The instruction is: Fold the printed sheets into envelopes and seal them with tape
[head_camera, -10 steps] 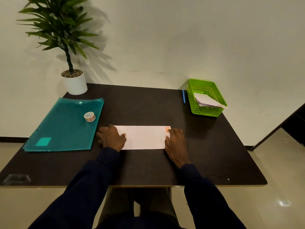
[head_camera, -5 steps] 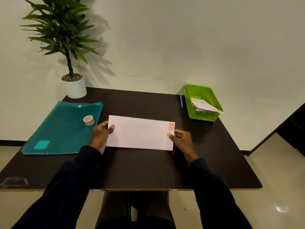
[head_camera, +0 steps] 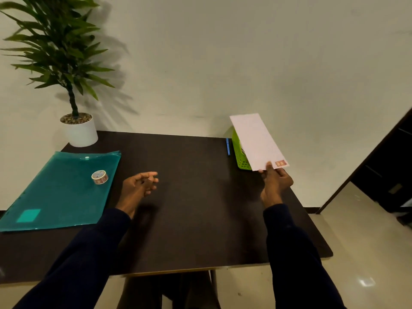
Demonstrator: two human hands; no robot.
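My right hand pinches the near end of a folded white envelope by its stamp-printed corner. The envelope is lifted off the table and stands tilted over the green basket, hiding most of it. My left hand hovers over the dark table left of centre, fingers loosely curled and holding nothing. A roll of patterned tape lies on the teal plastic folder at the left.
A potted plant in a white pot stands at the table's far left corner. A blue pen lies just left of the basket. The table's right edge drops to a tiled floor, with a dark doorway beyond.
The envelope was held by both hands at the table's centre. My left hand let go, and my right hand swung the envelope up and right over the basket.
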